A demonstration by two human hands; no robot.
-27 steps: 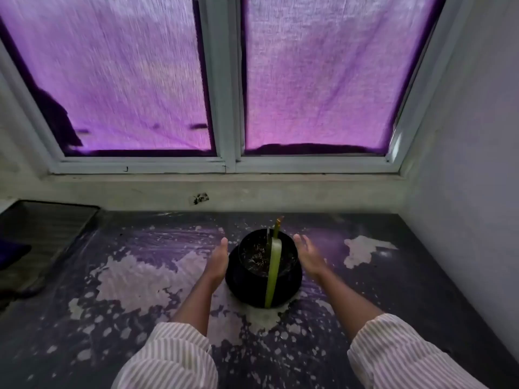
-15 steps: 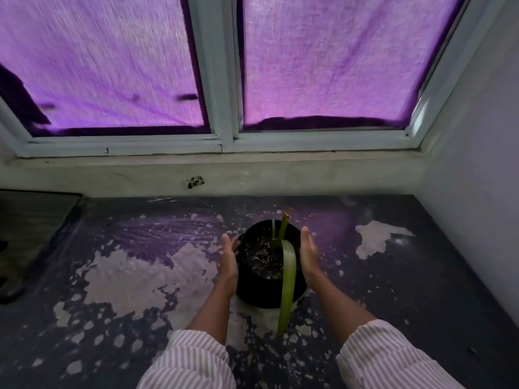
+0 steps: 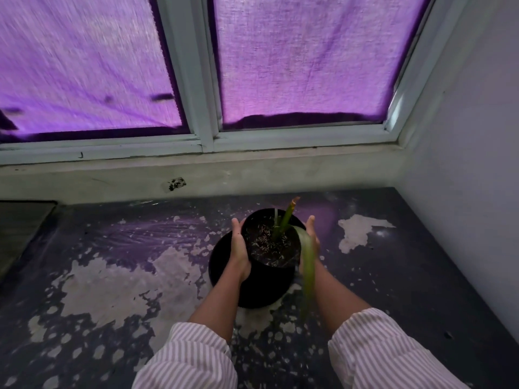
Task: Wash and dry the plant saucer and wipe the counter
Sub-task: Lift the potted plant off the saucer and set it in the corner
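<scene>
Firmly, hands (image 3: 240, 249) holding pot (image 3: 269, 272), soil (image 3: 268, 242) inside

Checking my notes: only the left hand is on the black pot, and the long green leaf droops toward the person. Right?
Not quite: the head view shows both the left hand and the right hand holding the black pot, one on each side. The long green leaf does droop toward the person.
</scene>
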